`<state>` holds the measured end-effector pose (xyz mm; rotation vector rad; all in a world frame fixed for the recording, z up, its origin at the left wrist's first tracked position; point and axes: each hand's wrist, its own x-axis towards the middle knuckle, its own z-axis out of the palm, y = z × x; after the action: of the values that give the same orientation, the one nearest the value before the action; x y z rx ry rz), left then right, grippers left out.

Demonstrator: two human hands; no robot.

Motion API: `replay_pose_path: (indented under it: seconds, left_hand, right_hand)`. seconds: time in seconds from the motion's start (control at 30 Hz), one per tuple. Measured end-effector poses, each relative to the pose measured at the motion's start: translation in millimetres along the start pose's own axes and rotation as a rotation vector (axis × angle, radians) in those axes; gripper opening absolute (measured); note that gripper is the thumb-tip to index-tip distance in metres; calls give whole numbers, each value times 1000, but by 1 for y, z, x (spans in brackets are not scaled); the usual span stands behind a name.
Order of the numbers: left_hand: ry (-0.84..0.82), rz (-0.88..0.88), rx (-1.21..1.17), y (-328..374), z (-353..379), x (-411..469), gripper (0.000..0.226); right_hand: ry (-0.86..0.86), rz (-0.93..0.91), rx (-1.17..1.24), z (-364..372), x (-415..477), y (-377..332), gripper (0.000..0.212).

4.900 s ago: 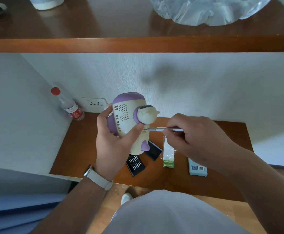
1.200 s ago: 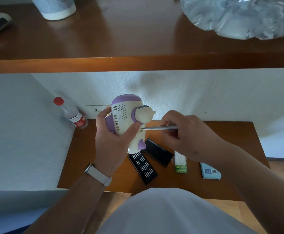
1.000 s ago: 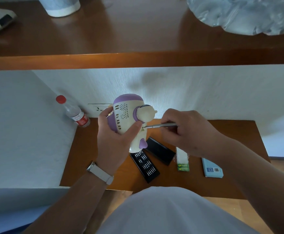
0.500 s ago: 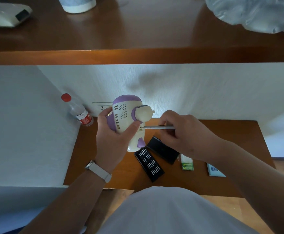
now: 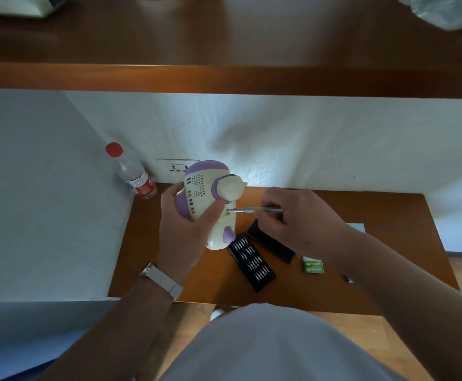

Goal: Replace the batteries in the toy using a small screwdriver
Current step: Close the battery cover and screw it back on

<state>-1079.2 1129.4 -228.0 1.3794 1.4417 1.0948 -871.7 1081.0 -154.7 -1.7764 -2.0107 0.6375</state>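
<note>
Our left forearm entered the view at 7 o'clock and pointed toward 1 o'clock, with the wrist straight. Our left hand (image 5: 181, 229) gripped the toy (image 5: 199, 185), fingers (image 5: 170, 191) curled round its 9 o'clock side and the thumb laid across its near face toward 2 o'clock. Our right forearm entered at 4 o'clock and pointed toward 10 o'clock. Our right hand (image 5: 295, 218), at 3 o'clock of the left, turned its back to the camera and pinched the screwdriver (image 5: 254, 209), shaft pointing to 9 o'clock. The hands stood just apart.

You wear a pale-banded wristwatch (image 5: 161, 280) behind your left hand (image 5: 185, 232) and a light grey garment (image 5: 273, 347), bottom centre of frame.
</note>
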Motion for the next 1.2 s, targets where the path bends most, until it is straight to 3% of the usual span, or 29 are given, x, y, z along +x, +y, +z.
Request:
replay_pose_path:
  seconds: [0.13,0.23,0.37,0.43,0.7,1.2]
  left_hand:
    - [-37,-159,-133,-20,-6,9,59]
    - [-89,-309,-249,-44,-12,15,71]
    - [-146,-443,-272,-78,-16,15,76]
    - [-174,-480,-274,-93,-16,13,71]
    - [-256,-584,-386,-122,-7,12,69]
    - [-261,-448,-197,-121,-15,10,49]
  right_hand:
    - [46,115,167,12,0,1,18]
    - [58,311,393,24,-3,2,17]
    - [5,577,908,40,-6,2,23]
    - [-20,611,1021,45,-8,2,25]
    - [-78,670,1071,56,-12,7,23]
    - [-101,653,1100,61,-11,13,20]
